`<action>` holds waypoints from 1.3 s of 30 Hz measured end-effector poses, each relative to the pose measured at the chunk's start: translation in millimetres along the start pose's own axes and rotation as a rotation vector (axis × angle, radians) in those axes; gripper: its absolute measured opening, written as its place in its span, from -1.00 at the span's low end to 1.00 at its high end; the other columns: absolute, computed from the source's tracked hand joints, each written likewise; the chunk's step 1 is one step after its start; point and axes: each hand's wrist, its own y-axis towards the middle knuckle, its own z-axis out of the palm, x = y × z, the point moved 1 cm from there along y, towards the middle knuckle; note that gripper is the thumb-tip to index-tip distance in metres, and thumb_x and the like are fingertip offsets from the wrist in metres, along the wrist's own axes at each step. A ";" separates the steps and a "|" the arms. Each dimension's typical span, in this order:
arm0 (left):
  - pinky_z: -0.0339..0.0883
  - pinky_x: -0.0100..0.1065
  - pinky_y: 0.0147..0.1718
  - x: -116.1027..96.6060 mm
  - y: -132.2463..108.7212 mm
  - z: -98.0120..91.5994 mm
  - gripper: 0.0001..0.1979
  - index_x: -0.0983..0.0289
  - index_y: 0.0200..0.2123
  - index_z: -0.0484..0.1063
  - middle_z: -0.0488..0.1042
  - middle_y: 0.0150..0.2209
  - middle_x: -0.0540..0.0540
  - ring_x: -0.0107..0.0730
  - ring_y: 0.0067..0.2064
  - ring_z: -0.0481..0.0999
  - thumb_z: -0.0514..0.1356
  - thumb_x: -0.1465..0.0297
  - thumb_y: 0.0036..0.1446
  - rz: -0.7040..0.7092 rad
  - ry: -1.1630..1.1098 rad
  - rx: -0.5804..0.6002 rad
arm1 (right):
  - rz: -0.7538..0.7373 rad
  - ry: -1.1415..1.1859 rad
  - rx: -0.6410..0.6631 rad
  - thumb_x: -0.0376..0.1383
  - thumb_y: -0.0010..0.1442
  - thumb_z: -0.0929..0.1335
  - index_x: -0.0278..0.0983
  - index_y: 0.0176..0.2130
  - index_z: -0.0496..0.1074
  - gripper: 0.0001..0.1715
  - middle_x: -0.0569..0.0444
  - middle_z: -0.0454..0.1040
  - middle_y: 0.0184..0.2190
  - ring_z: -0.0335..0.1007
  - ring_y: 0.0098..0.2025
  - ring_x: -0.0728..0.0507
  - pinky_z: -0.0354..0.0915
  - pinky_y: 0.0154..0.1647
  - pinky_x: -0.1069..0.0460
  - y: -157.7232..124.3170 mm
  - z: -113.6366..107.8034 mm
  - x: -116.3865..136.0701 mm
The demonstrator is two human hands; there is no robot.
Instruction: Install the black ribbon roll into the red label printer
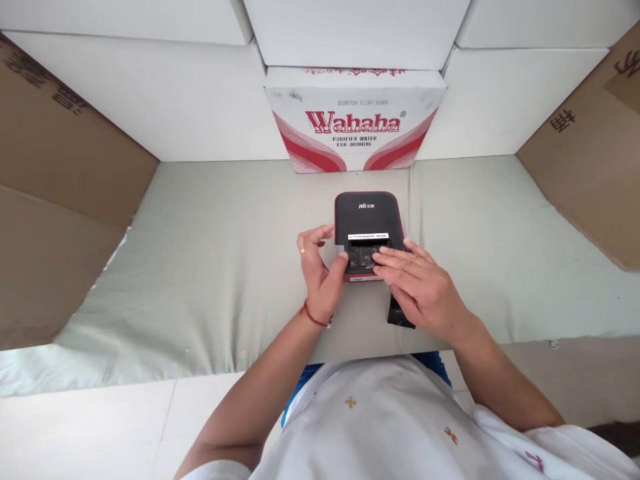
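Observation:
A black device with red trim, which looks like a small printer (pixel 366 220), lies flat on the cloth-covered table. It bears a white logo, a white warning strip and a recessed dark, shiny panel (pixel 361 257) near its front. My left hand (pixel 320 267) rests at its left side, thumb on the panel's left edge, fingers apart by the casing. Stretched out, the fingers of my right hand (pixel 420 283) lie over the panel's right part and hide some of it. Partly under my right hand is a black strip-like piece (pixel 399 313); its kind is unclear.
A white and red Wahaha water carton (pixel 356 127) stands behind the printer, against white boxes (pixel 200 100). Brown cardboard boxes flank the table at left (pixel 65 200) and right (pixel 590 147). The pale green cloth (pixel 225 267) hangs at the front edge, close to my body.

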 end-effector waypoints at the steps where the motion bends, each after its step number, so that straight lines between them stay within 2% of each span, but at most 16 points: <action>1: 0.36 -0.06 0.15 6.2 5.2 1.2 -0.55 0.07 0.17 0.47 0.49 0.16 0.13 -0.08 0.18 0.48 0.27 0.31 0.20 -0.113 -0.110 0.019 | -0.023 0.017 -0.013 -0.47 0.49 0.28 -0.14 0.14 0.64 -0.55 -0.06 0.68 0.21 0.59 0.32 -0.20 0.34 0.50 -0.33 -3.5 0.9 1.0; 2: 0.37 -0.08 0.17 11.7 9.8 3.2 -0.54 0.06 0.16 0.47 0.48 0.22 0.12 -0.07 0.24 0.47 0.28 0.30 0.16 -0.217 -0.238 0.057 | -0.041 0.031 -0.023 -0.48 0.48 0.28 -0.15 0.17 0.62 -0.53 -0.07 0.67 0.22 0.58 0.33 -0.20 0.36 0.50 -0.32 -6.3 1.8 1.7; 4: 0.39 -0.09 0.20 19.5 16.7 7.1 -0.50 0.05 0.13 0.48 0.48 0.27 0.09 -0.06 0.31 0.45 0.30 0.30 0.07 -0.330 -0.459 0.105 | -0.059 0.056 -0.045 -0.49 0.46 0.30 -0.16 0.20 0.61 -0.52 -0.09 0.67 0.22 0.57 0.34 -0.20 0.38 0.49 -0.31 -10.3 3.4 2.2; 8: 0.35 -0.02 0.35 28.0 22.7 9.4 -0.40 0.01 0.19 0.47 0.47 0.34 0.08 -0.04 0.44 0.39 0.33 0.29 0.01 -0.397 -0.656 0.183 | -0.040 0.098 -0.074 -0.48 0.46 0.31 -0.11 0.17 0.64 -0.52 -0.05 0.68 0.21 0.59 0.32 -0.20 0.44 0.45 -0.31 -13.2 7.2 1.1; 12: 0.35 0.08 0.40 36.8 25.2 5.5 -0.36 -0.05 0.26 0.42 0.45 0.38 0.07 -0.03 0.44 0.41 0.32 0.24 0.07 -0.426 -0.695 0.271 | -0.005 0.119 -0.075 -0.48 0.45 0.31 -0.06 0.13 0.66 -0.52 0.00 0.69 0.20 0.60 0.30 -0.19 0.46 0.44 -0.30 -13.7 10.2 -0.3; 15: 0.37 0.08 0.40 40.8 26.3 3.1 -0.30 -0.12 0.32 0.37 0.42 0.40 0.06 -0.04 0.44 0.42 0.36 0.19 0.09 -0.419 -0.678 0.311 | 0.014 0.122 -0.079 -0.47 0.45 0.30 -0.04 0.09 0.67 -0.52 0.04 0.69 0.18 0.62 0.29 -0.19 0.48 0.42 -0.30 -13.5 11.3 -1.5; 22: 0.31 -0.04 0.44 43.2 23.7 3.3 0.00 -0.25 0.45 0.12 0.18 0.58 0.05 -0.08 0.59 0.20 0.53 0.08 0.02 -0.392 -0.683 0.336 | -0.009 0.137 -0.111 -0.49 0.44 0.30 -0.08 0.07 0.67 -0.54 0.02 0.72 0.14 0.65 0.24 -0.19 0.52 0.39 -0.27 -12.2 9.8 -1.5; 26: 0.37 -0.02 0.38 47.7 21.8 6.9 -0.03 -0.19 0.42 0.16 0.15 0.59 0.10 -0.03 0.57 0.24 0.52 0.02 0.01 -0.389 -0.670 0.342 | 0.075 0.166 -0.030 -0.38 0.51 0.28 -0.01 0.04 0.68 -0.57 0.09 0.71 0.16 0.68 0.20 -0.18 0.53 0.36 -0.22 -3.9 -2.8 -3.0; 29: 0.39 -0.01 0.35 47.8 21.2 10.9 -0.17 -0.09 0.34 0.27 0.27 0.52 0.13 -0.02 0.49 0.34 0.47 0.01 0.04 -0.388 -0.695 0.343 | 0.205 0.177 -0.002 -0.24 0.55 0.29 -0.08 0.07 0.67 -0.64 0.03 0.68 0.23 0.74 0.08 -0.19 0.60 0.18 -0.13 17.3 -17.9 -11.5; 31: 0.38 -0.02 0.35 46.0 21.6 13.1 -0.24 -0.04 0.28 0.32 0.36 0.45 0.13 -0.02 0.46 0.38 0.46 0.04 0.04 -0.399 -0.729 0.326 | 0.290 0.101 0.061 -0.22 0.55 0.28 -0.16 0.08 0.66 -0.63 -0.03 0.72 0.14 0.75 -0.06 -0.20 0.60 0.03 -0.11 39.9 -25.1 -19.4; 34: 0.34 -0.04 0.37 42.6 22.8 15.2 -0.27 0.00 0.23 0.38 0.43 0.38 0.11 -0.03 0.43 0.39 0.48 0.13 0.00 -0.433 -0.786 0.296 | 0.344 -0.139 0.336 -0.26 0.52 0.29 -0.20 0.07 0.67 -0.63 -0.04 0.76 -0.03 0.71 -0.07 -0.27 0.50 -0.02 -0.12 80.0 -24.9 -27.9; 37: 0.29 -0.08 0.38 40.9 23.7 16.8 -0.29 0.01 0.20 0.42 0.46 0.32 0.07 -0.05 0.41 0.38 0.49 0.20 -0.04 -0.461 -0.857 0.279 | 0.344 -0.359 0.633 -0.27 0.49 0.32 -0.21 0.09 0.65 -0.66 -0.10 0.74 0.02 0.67 0.03 -0.35 0.41 -0.11 -0.10 113.9 -12.6 -29.3; 39: 0.28 -0.11 0.37 40.9 23.9 17.8 -0.30 0.01 0.18 0.44 0.47 0.30 0.04 -0.05 0.40 0.38 0.50 0.25 -0.08 -0.481 -0.899 0.262 | 0.344 -0.449 0.730 -0.31 0.45 0.35 -0.23 0.11 0.63 -0.66 -0.16 0.71 0.07 0.65 0.06 -0.39 0.37 -0.17 -0.09 128.8 -1.7 -28.7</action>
